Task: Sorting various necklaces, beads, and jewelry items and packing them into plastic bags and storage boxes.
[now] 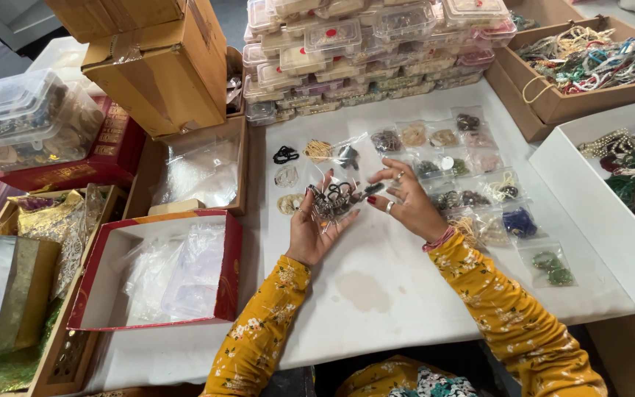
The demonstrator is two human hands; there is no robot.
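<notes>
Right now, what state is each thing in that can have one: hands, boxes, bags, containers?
Left hand: palm up, cupping a cluster of dark metal jewellery.
Right hand: fingers spread, touching the cluster.
Red box: open, clear bags inside.
Small clear bags: lying flat in rows on the white table, filled.
Clear plastic containers: lids on, stacked.
Cardboard box of necklaces: open, full.
Brown carton: shut, taped.

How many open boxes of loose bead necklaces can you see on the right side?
2: a brown cardboard box at the table's top right corner, and a white box below it at the right edge, cut off by the frame. More may lie out of view.
</notes>
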